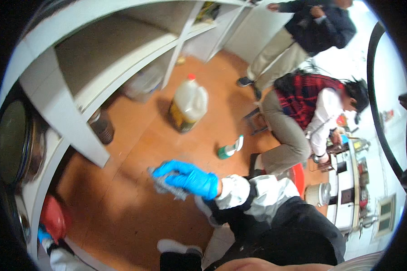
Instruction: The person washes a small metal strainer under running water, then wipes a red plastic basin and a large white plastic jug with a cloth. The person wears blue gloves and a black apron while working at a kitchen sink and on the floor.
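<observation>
My right hand, in a blue glove, is closed around a crumpled grey cloth above the tiled floor. At the lower left, my left hand, also gloved in blue, is beside a red plastic object under the white shelf edge; its fingers are mostly hidden, and I cannot tell whether it grips anything. A green and white spray bottle stands on the floor beyond my right hand. Farther off stands a large translucent plastic jug with a red cap and a yellow label.
White shelving runs along the left, with a dark ribbed container and plastic bags at its base. A person in a checked vest sits on the right, another person stands behind. A metal pot is near a red basin.
</observation>
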A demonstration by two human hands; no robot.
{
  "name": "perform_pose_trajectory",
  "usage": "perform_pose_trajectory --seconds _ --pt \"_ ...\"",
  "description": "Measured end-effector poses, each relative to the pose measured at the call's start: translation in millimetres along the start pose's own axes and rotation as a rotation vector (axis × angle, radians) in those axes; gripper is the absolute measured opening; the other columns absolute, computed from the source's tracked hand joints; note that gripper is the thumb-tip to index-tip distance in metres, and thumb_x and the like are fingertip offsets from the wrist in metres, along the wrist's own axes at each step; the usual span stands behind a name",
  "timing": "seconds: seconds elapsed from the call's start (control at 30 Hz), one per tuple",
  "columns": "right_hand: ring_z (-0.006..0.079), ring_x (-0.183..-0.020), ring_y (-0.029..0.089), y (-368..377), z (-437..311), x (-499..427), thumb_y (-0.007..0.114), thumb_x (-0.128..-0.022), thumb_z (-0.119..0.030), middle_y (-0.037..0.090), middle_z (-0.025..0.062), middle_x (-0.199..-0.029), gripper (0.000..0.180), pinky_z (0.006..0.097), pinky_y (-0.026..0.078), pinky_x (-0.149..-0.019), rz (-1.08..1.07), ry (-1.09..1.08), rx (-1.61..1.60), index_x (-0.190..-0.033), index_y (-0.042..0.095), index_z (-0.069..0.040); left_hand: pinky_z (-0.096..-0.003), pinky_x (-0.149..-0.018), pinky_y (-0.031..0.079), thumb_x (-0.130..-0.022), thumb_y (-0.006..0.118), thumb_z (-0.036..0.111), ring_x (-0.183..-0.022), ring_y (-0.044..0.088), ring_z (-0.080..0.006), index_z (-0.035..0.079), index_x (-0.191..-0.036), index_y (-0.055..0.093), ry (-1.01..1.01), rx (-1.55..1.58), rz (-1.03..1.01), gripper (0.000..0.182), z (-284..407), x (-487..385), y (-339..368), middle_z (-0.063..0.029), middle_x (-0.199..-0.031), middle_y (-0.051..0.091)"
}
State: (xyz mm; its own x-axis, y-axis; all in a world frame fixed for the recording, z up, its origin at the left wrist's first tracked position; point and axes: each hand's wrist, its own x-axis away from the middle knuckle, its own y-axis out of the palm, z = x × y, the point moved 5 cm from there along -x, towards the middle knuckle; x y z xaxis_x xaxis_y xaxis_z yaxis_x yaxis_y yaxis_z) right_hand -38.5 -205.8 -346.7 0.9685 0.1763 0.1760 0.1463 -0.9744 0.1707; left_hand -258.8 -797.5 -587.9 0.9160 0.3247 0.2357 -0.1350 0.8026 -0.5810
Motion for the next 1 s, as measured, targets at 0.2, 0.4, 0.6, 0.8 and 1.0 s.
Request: perform_pose_trajectory --seconds 0.2,0.4,0.6,0.8,1.0 --pt "0.0076 -0.074 0.053 12 6 -3 0.052 -0.088 -0.01 0.058 0.0024 -0.09 0.028 0.0233 0.047 -0.065 0.035 -0.023 0.023 -0.116 0.053 -0.008 -0.0358 -0.077 0.033 -0.078 0.056 0.037 -0.092 0.038 -0.0229 0.012 -0.109 0.044 0.108 -0.232 0.048 0.042 -17 17 22 -0.0085 -0.104 0.04" --pt "0.0072 -0.071 0.053 9 0 -3 0.052 -0.089 -0.015 0.059 0.0041 -0.09 0.028 0.0213 0.046 -0.061 -0.04 -0.063 0.051 -0.115 0.052 -0.007 -0.0398 -0.093 0.031 -0.078 0.054 0.04 -0.112 0.037 -0.0274 0.01 -0.126 0.039 0.26 -0.297 0.068 0.059 -11 81 24 -0.013 -0.126 0.038" --pt "0.0088 -0.082 0.051 13 -3 7 0.051 -0.089 -0.01 0.056 0.0037 -0.1 0.028 0.0229 0.044 -0.071 0.093 0.075 -0.026 -0.116 0.052 -0.006 -0.035 -0.105 0.024 -0.09 0.045 0.037 -0.126 0.033 -0.0256 0.005 -0.132 0.039 0.088 0.161 0.104 0.053 -38 111 -12 -0.0145 -0.138 0.035" --pt "0.0101 -0.094 0.049 20 -13 3 0.051 -0.088 -0.006 0.053 0.0031 -0.109 0.028 0.025 0.041 -0.082 0.054 0.13 0.056 -0.116 0.052 -0.005 -0.0385 -0.103 0.029 -0.093 0.038 0.019 -0.124 0.036 -0.0324 0.014 -0.135 0.037 0.234 -0.863 0.173 0.042 -25 107 -21 -0.0197 -0.138 0.033" --pt "0.0118 -0.097 0.05 25 -12 2 0.051 -0.087 -0.004 0.054 0.0038 -0.11 0.028 0.0266 0.04 -0.087 0.071 0.226 -0.041 -0.115 0.054 -0.005 -0.0399 -0.102 0.033 -0.085 0.042 -0.001 -0.124 0.037 -0.0339 0.018 -0.139 0.028 0.155 -0.655 0.219 0.059 -36 93 -24 -0.0202 -0.137 0.033"
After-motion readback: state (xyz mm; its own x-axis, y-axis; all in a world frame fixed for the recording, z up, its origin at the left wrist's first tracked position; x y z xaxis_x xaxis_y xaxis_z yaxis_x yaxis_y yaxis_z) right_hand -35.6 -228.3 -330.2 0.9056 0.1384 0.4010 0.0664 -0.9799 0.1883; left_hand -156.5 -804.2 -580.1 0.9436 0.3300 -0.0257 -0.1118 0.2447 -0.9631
